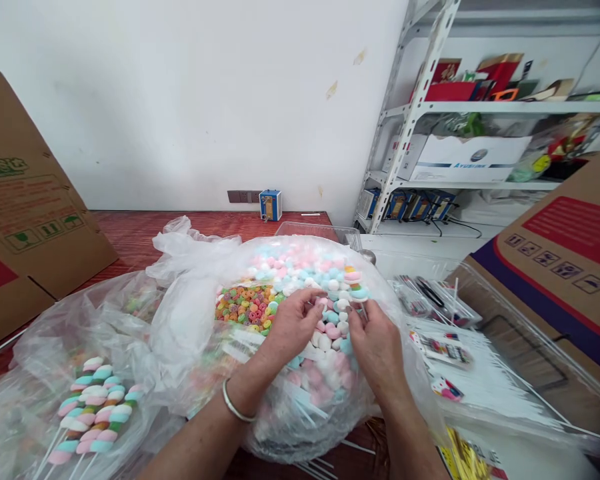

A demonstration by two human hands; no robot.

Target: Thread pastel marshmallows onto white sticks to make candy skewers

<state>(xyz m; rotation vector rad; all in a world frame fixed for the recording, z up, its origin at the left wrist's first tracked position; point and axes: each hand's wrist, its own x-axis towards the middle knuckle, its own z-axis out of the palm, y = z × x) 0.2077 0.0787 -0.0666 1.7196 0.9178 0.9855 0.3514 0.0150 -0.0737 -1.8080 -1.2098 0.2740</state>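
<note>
A large clear plastic bag (280, 427) lies open before me, filled with pink, white and blue marshmallows (325, 341) and, at its left, colourful gummy rings (245, 305). Over the marshmallows, my left hand (293, 323) has its fingers curled toward the thumb; what lies between the tips, if anything, is unclear. My right hand (379, 343) is closed just below a marshmallow skewer (355, 283) with gummy rings between its layers, and appears to pinch its stick. Several finished marshmallow skewers (97, 407) rest on plastic at the lower left.
Cardboard boxes flank the workspace, one at left (35, 200) and one at right (570, 253). White sticks (485, 380) and small packets (443, 350) lie in a right-hand tray. Gold twist ties (465, 457) sit nearer. A metal shelf (480, 107) stands behind.
</note>
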